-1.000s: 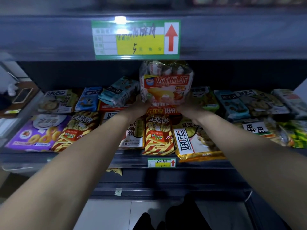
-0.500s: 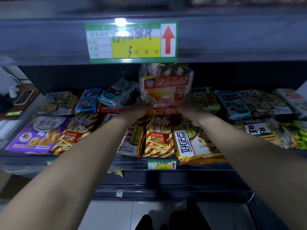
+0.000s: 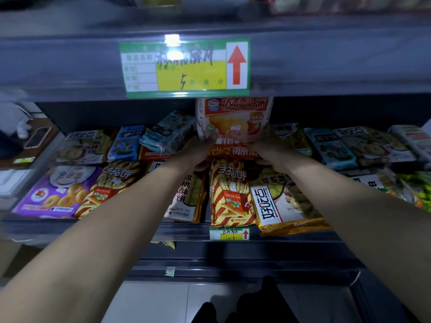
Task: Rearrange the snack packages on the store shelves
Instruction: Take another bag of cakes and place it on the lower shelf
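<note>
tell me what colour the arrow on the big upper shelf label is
Red arrow on white, seen best in the head view.

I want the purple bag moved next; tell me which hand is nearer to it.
Left. The left hand, up-right of the purple bag, grips the package; the right hand grips it farther right.

Shelf tag [image 3: 184,67] with 5 and arrow, orange pack [image 3: 233,122] 达利园派, striped bag [image 3: 229,194] 手指饼

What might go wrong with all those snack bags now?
The orange-and-white snack bag, held by the left hand and right hand, has its top at the upper shelf edge; it may snag or crumple. The tilted teal packet beside the left hand might slide if bumped. The gold packet juts over the shelf front near the right forearm and might get knocked off.
</note>
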A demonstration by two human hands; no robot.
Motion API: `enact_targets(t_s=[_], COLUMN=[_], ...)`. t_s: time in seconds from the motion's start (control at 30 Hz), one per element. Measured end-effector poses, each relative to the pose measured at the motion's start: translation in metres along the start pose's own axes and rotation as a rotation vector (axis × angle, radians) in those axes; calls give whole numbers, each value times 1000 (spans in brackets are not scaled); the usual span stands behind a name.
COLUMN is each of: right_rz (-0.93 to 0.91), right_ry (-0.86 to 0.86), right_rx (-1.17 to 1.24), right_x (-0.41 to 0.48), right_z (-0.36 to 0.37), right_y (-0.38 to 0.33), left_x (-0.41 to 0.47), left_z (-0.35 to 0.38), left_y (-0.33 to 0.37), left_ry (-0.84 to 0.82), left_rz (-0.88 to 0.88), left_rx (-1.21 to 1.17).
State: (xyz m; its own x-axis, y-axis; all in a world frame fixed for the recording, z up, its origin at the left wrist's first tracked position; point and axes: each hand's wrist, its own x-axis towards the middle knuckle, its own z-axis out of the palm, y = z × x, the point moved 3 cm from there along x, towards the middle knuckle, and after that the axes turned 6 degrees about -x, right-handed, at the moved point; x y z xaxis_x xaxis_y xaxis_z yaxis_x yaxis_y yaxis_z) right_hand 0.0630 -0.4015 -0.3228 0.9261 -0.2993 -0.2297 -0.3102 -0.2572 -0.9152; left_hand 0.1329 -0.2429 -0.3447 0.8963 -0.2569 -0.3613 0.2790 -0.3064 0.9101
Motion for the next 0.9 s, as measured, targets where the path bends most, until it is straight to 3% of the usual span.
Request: enact_targets(t_s=[0.47,0.6,0.9], right_rz=[102,78,119], right_ry=[-13,4,64], right_rx=[3,-5,32], right_x=[2,2,17], right_z=[11,11,18], right_y=[9,9,27], left_x=[0,2,5], left_z=[-3,0,7], left_y=[-18,-19,-27], left_ry=[-112,-37,-85], left_rz=[-121,-83,-153], left_rx=[-167,-192,-164])
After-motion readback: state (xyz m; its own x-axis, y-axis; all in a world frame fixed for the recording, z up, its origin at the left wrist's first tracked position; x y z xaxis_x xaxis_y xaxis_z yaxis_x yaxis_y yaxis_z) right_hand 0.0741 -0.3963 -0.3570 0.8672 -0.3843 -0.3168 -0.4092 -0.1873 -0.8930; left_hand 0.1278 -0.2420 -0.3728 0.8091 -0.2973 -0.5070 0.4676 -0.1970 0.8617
